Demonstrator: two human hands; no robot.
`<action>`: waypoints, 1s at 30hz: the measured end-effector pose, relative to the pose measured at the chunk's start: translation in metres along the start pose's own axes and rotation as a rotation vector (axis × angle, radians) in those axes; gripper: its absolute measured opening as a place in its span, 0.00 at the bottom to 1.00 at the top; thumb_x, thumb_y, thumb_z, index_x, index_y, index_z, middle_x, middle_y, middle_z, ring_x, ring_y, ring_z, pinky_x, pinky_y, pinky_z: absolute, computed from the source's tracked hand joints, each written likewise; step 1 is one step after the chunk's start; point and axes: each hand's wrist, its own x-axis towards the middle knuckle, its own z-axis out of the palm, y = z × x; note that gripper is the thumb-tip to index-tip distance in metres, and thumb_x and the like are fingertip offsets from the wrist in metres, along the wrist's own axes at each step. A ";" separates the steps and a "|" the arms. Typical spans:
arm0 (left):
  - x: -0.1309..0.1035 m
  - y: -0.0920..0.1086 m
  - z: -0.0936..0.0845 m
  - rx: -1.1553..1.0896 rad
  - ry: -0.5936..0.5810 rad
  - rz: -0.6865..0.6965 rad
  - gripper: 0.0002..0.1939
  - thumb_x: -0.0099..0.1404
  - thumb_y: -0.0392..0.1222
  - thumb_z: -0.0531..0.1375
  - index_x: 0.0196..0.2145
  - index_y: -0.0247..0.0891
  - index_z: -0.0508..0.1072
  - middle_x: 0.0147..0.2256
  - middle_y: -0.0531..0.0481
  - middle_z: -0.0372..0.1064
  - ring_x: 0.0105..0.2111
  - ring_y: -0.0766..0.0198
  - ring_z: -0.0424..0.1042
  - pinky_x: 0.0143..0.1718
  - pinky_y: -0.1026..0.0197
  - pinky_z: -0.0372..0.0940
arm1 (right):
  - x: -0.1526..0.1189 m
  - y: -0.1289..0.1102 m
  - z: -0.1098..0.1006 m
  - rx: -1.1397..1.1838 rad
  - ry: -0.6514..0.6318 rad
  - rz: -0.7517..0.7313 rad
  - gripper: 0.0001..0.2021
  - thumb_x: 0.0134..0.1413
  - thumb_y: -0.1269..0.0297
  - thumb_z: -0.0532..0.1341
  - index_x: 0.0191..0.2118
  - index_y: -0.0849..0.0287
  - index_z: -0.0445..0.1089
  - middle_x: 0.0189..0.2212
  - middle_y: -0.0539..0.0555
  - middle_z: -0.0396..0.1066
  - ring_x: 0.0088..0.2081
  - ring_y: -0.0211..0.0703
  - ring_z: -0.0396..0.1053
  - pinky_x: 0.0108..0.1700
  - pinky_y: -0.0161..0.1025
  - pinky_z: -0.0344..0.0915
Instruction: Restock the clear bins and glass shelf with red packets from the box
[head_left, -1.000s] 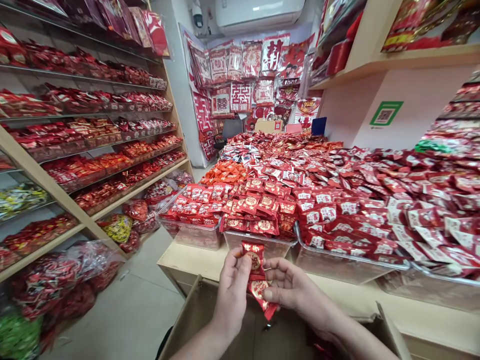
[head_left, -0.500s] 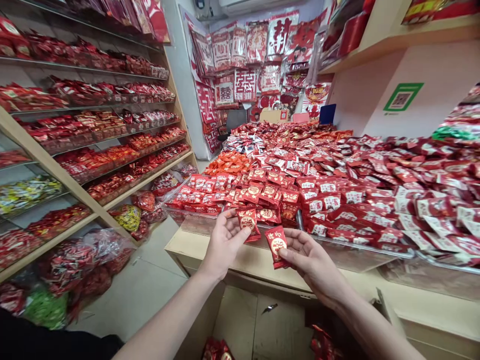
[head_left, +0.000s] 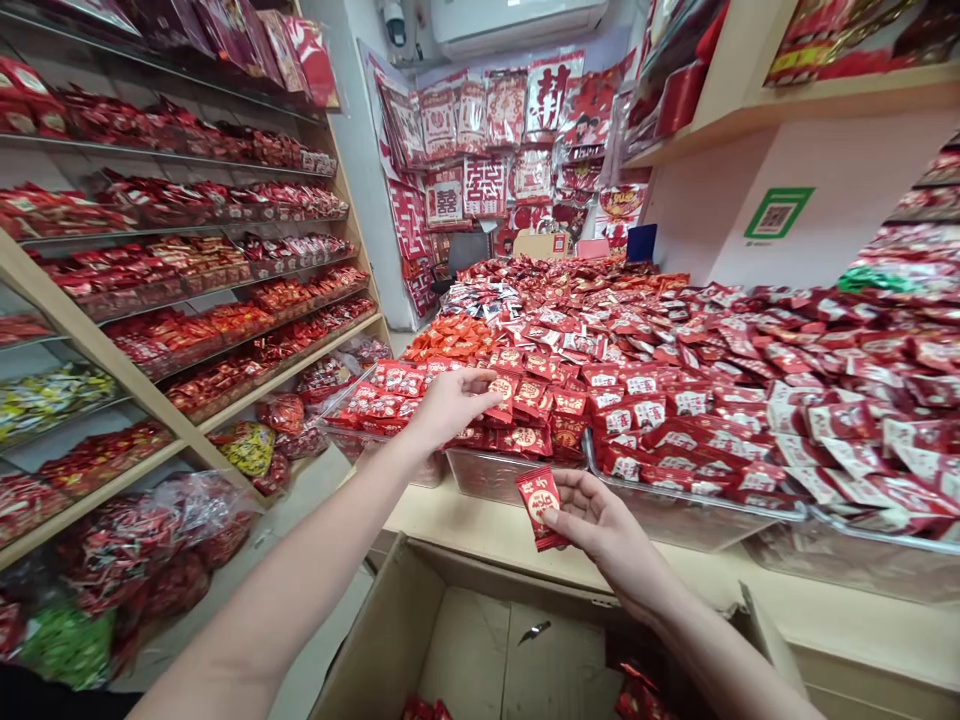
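The left hand was extended to the middle clear tray, with its fingers closed on the left-hand packet at the left part of the heap. The thumb covered part of this packet; its exact long axis, and whether it touched the packets beneath, could not be determined.

The right hand held the right-hand packet clamped at its right edge between thumb and fingers. This packet's long axis stood near upright, the top tilted slightly left, the printed face toward the viewer. It was positioned in front of the tray, over the counter. From the right fingers, the heap lay beyond the tray's front wall, above and slightly left; the left hand was the nearer to it.

Adjoining trays flanked the middle one: white-printed packets on the right, more red packets on the left beneath the left wrist. The tray's front rim stood between the right-hand packet and the heap. Below, an open cardboard box contained loose packets and a small dark object.
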 end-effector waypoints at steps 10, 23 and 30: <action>0.029 0.017 0.006 0.530 -0.120 0.155 0.15 0.52 0.48 0.56 0.31 0.35 0.74 0.19 0.55 0.63 0.20 0.68 0.60 0.21 0.65 0.50 | 0.003 0.003 0.002 -0.011 -0.037 -0.006 0.17 0.38 0.63 0.66 0.36 0.60 0.62 0.32 0.52 0.67 0.33 0.38 0.66 0.35 0.39 0.64; -0.006 0.021 0.013 0.519 0.155 0.261 0.13 0.57 0.44 0.53 0.38 0.38 0.71 0.28 0.50 0.65 0.29 0.65 0.64 0.31 0.63 0.58 | 0.005 0.005 0.001 0.009 -0.031 -0.024 0.20 0.35 0.64 0.67 0.37 0.60 0.61 0.32 0.52 0.68 0.33 0.39 0.67 0.36 0.39 0.64; -0.100 -0.002 0.043 -0.114 -0.064 -0.025 0.16 0.57 0.43 0.56 0.43 0.38 0.66 0.34 0.49 0.68 0.32 0.65 0.66 0.32 0.64 0.62 | 0.003 0.003 -0.001 0.061 0.001 -0.114 0.19 0.39 0.65 0.66 0.39 0.58 0.60 0.34 0.52 0.68 0.35 0.40 0.67 0.38 0.40 0.64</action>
